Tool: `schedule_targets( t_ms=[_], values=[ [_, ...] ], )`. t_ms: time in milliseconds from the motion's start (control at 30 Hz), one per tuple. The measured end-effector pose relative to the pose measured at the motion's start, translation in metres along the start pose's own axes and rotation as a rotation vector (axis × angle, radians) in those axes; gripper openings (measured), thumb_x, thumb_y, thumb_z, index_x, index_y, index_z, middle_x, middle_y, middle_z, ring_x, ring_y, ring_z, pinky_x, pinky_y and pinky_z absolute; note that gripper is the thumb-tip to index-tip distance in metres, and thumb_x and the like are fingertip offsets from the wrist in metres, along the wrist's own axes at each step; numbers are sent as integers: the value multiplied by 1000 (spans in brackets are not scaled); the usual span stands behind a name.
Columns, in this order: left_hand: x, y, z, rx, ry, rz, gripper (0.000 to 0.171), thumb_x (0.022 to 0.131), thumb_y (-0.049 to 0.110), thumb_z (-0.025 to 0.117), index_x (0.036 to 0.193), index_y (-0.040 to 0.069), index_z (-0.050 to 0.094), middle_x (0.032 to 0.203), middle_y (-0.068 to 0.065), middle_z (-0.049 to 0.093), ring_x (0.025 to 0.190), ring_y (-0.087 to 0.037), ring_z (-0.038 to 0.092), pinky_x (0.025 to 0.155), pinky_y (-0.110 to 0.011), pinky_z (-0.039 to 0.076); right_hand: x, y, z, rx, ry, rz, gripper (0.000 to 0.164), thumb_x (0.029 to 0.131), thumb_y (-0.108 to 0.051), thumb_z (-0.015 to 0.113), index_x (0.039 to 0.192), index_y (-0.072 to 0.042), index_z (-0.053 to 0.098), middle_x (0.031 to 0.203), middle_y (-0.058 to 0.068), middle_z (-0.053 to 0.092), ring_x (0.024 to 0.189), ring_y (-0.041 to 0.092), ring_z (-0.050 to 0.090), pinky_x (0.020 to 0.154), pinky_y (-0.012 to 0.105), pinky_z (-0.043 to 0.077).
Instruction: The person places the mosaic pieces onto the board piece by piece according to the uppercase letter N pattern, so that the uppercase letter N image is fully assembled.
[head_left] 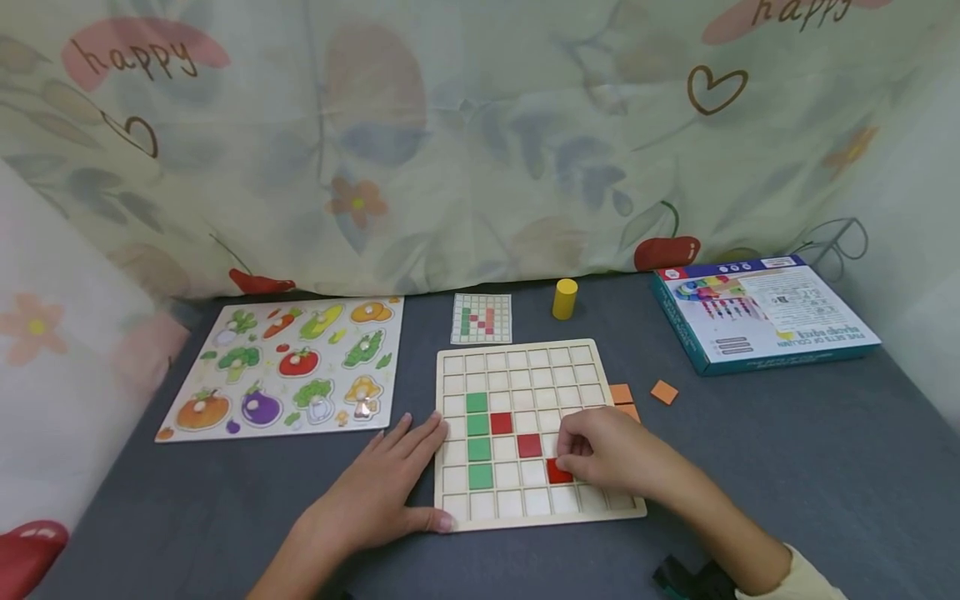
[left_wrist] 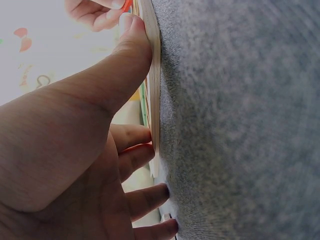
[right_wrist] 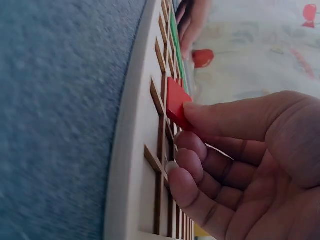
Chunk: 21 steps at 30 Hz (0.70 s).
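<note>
A red tile (head_left: 555, 473) sits at the second row from the near edge of the grid board (head_left: 524, 399), right of centre, pinched by the right hand (head_left: 611, 452). The head view hides part of it behind the fingers; the right-wrist view shows its thick edge and the thumb pressing it, though whether it lies flat is hard to tell. The left hand (head_left: 382, 492) spreads its extended fingers along the board's left side, thumb at the near corner; the left-wrist view adds two fingertips against the tabletop. Green tiles (head_left: 478, 426) and two more red tiles (head_left: 529, 446) fill other cells. Right of the board, one orange tile (head_left: 628, 412) is partly covered by the right hand. Farther off stand a pattern card (head_left: 482, 319) and a yellow cylinder (head_left: 565, 299). A dark object (head_left: 693, 579) is cut off at the near edge.
</note>
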<state>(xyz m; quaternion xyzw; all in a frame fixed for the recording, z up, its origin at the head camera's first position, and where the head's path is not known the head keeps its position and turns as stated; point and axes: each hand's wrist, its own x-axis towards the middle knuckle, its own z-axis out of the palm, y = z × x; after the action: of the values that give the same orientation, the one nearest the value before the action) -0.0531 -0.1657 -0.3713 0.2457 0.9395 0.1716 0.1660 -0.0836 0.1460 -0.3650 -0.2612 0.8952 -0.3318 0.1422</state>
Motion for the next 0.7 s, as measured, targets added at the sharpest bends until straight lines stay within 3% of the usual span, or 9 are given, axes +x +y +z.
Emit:
schedule_targets(
  t_ms=[200,433,567,700],
  values=[
    [-1,0,-1,-4,4,2,106,79,68,71,159,12,31,164,-5,27,149,-41,18,112,-66,20,-1,-1,4,-36,29,-8,19,87,-11,78,74,-20,68,67,-14,54,63,5,48,56,26,43],
    [0,-1,1,6,3,-2,106,78,70,70,159,13,30,164,-4,26,149,-41,18,112,-65,20,-4,6,-6,-5,59,-5,8,88,-10,77,94,-15,73,72,-11,55,67,7,51,59,26,45],
    [0,-1,1,6,6,0,107,78,70,70,159,13,30,164,-4,27,149,-40,17,113,-65,20,-8,14,-25,-65,138,43,8,90,-7,73,95,-13,73,75,-8,57,71,10,52,62,28,46],
    [0,-1,1,9,9,2,106,78,70,70,159,13,30,164,-4,26,149,-40,17,113,-65,20,-13,30,-47,-154,201,158,8,91,-9,72,99,-8,74,78,-4,58,72,15,52,61,31,45]
  ],
)
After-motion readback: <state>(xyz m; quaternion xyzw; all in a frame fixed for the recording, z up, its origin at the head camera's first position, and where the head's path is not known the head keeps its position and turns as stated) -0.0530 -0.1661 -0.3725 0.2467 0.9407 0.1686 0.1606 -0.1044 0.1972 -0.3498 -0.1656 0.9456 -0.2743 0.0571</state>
